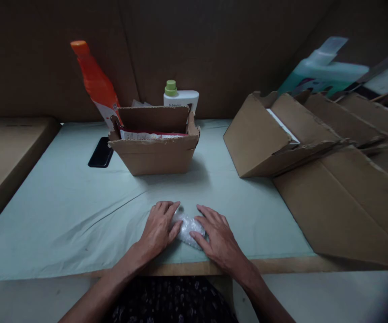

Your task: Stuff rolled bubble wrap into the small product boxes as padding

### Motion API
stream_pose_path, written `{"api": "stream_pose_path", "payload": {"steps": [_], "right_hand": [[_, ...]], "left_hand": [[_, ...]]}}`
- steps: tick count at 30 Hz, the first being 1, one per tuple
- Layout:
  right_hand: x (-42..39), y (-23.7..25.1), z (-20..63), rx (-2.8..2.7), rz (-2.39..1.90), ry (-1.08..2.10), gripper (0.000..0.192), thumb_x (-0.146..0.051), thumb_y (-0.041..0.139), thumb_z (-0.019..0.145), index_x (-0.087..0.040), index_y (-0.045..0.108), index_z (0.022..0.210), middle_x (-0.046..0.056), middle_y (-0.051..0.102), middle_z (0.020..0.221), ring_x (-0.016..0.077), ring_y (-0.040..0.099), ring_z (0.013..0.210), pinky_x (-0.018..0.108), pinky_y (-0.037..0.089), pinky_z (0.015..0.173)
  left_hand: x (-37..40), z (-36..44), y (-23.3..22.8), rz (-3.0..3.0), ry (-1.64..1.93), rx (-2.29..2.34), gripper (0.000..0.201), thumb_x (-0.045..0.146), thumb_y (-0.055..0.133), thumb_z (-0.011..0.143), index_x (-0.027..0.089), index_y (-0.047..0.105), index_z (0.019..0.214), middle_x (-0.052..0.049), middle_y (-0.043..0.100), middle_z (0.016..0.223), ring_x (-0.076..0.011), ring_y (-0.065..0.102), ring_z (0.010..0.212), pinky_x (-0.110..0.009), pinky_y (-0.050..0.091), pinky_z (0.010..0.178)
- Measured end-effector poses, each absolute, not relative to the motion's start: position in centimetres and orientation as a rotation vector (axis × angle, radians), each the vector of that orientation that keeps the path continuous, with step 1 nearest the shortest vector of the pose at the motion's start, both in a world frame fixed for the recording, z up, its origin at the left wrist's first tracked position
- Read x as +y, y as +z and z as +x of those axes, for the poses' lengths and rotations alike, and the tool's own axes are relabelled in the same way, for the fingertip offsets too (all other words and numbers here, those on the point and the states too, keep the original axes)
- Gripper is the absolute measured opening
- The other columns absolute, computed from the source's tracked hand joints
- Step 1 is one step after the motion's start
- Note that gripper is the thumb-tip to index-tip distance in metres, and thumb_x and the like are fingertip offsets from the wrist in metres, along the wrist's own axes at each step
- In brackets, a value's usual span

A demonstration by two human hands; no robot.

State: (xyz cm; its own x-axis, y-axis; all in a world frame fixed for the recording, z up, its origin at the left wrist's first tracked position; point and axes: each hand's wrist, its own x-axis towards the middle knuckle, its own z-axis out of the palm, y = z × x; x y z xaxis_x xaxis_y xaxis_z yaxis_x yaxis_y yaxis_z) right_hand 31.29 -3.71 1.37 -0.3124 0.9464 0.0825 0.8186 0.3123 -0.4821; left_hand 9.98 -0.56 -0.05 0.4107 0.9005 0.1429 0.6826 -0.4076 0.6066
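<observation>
1. A person's left hand [159, 227] and right hand [216, 236] press flat on either side of a small bubble-wrapped bundle [187, 228], which lies at the near edge of the tabletop [62, 211]; neither grip closes around it, the fingers lying spread over its ends.
2. Judged from this, the wrap will hold best if both palms keep even downward pressure and the loose film is smoothed tight against the pale green cloth before lifting.
3. Beyond the hands an open cardboard box [156, 146] holds a red-and-white packet [150, 134]; a black phone [101, 152] lies beside it.
4. Behind the box stand an orange bottle [97, 85] and a white bottle with a green cap [179, 95].
5. Flattened cartons [342, 179] spread at right, a teal jug [325, 69] behind them.
</observation>
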Motion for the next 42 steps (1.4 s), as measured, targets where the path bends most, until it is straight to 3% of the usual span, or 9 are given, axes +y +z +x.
{"api": "stream_pose_path", "payload": {"steps": [4,7,10,12,16,22,28,34,42], "right_hand": [[-4.8,2.2,30.6,-2.058,-1.415,0.773,0.011,-0.019,0.060,0.086,-0.022,0.063,0.097,0.010,0.073,0.117,0.0260,0.067,0.108,0.042,0.053,0.092],[-5.2,3.0,30.7,-1.965,-1.358,0.998,0.016,-0.016,0.057,0.085,-0.024,0.062,0.097,0.004,0.074,0.101,0.0202,0.070,0.092,0.032,0.056,0.081],[-4.9,3.5,31.1,-1.907,-1.412,1.083,0.039,-0.021,0.063,0.083,-0.023,0.061,0.122,0.006,0.075,0.108,0.0216,0.072,0.098,0.032,0.057,0.085],[-4.3,3.7,31.4,-1.964,-1.430,1.093,0.053,-0.023,0.068,0.082,-0.023,0.058,0.134,0.008,0.075,0.112,0.0235,0.072,0.101,0.034,0.057,0.089],[-2.1,5.5,31.9,-2.255,-1.277,0.947,0.023,-0.025,0.066,0.086,-0.026,0.074,0.107,0.005,0.079,0.101,0.0245,0.074,0.093,0.038,0.059,0.086],[3.9,14.4,33.3,-1.913,-1.293,0.384,0.021,-0.042,0.068,0.088,-0.029,0.073,0.103,0.002,0.077,0.091,0.0195,0.072,0.076,0.029,0.057,0.066],[13.1,21.0,29.9,-1.933,-1.238,0.198,0.022,-0.040,0.067,0.086,-0.024,0.069,0.100,0.002,0.073,0.092,0.0198,0.066,0.080,0.032,0.052,0.073],[21.4,18.8,23.4,-2.744,-1.230,0.658,0.013,-0.020,0.066,0.078,-0.021,0.071,0.089,0.000,0.072,0.080,0.0143,0.060,0.067,0.024,0.038,0.059],[23.4,16.1,20.6,-2.915,-1.255,0.673,0.017,-0.010,0.067,0.071,-0.023,0.068,0.061,-0.004,0.067,0.058,0.0123,0.055,0.054,0.024,0.032,0.052]], "left_hand": [[-1.9,8.1,0.6,2.021,0.746,1.125,0.067,0.027,0.057,0.087,0.020,0.037,0.151,-0.015,0.058,0.134,-0.0290,0.055,0.120,-0.049,0.046,0.102],[-2.5,7.4,1.5,1.806,0.616,1.080,0.074,0.030,0.060,0.085,0.023,0.034,0.155,-0.009,0.067,0.112,-0.0212,0.062,0.090,-0.035,0.054,0.081],[-3.0,7.4,1.7,1.678,0.528,1.135,0.072,0.028,0.060,0.086,0.023,0.037,0.154,-0.004,0.068,0.094,-0.0163,0.058,0.071,-0.028,0.050,0.066],[-3.3,7.5,1.6,1.707,0.521,1.163,0.073,0.024,0.062,0.084,0.026,0.039,0.154,-0.006,0.070,0.105,-0.0191,0.063,0.083,-0.031,0.054,0.076],[-2.1,6.3,3.2,1.985,0.546,1.076,0.074,0.026,0.069,0.085,0.034,0.040,0.152,-0.008,0.067,0.130,-0.0250,0.065,0.112,-0.039,0.054,0.097],[7.1,2.4,10.9,2.564,1.248,1.441,0.067,0.024,0.062,0.092,0.024,0.035,0.154,-0.015,0.054,0.146,-0.0332,0.042,0.143,-0.054,0.039,0.115],[10.3,1.8,10.2,2.748,1.260,1.504,0.023,0.010,0.049,0.096,0.020,0.066,0.107,-0.007,0.071,0.098,-0.0234,0.064,0.106,-0.050,0.042,0.109],[9.8,1.7,9.4,2.717,1.325,1.452,0.022,0.009,0.052,0.095,0.020,0.066,0.109,-0.005,0.073,0.097,-0.0195,0.065,0.094,-0.048,0.039,0.109],[12.9,1.9,12.0,2.690,1.238,1.602,0.023,0.017,0.049,0.098,0.018,0.069,0.109,-0.006,0.073,0.093,-0.0233,0.062,0.091,-0.050,0.043,0.101]]}}
